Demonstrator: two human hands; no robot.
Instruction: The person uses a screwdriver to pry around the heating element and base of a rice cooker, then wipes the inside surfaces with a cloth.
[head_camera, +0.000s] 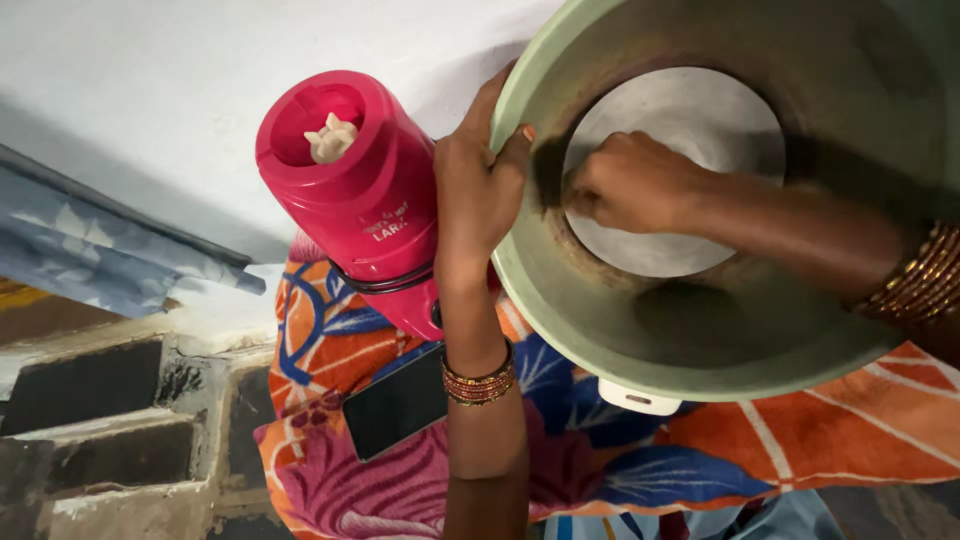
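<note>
Left hand (478, 195) clamps the rim of a big pale-green tub (640, 340), thumb inside; right hand (630, 182) is fisted on its grey bottom, contents unclear. Tub sits tilted on a floral cloth (800, 430): rigid plastic, smooth, likely light, best held by the rim. Beside it, a glossy pink mixer base (350, 180); a dark flat phone (395, 405).

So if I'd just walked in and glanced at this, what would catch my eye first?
Probably the big pale green tub filling the right side: the left hand grips its rim while the right hand presses against the grey inside bottom. Next, the bright pink mixer base at centre-left, standing beside the tub on an orange, blue and pink patterned cloth.
</note>
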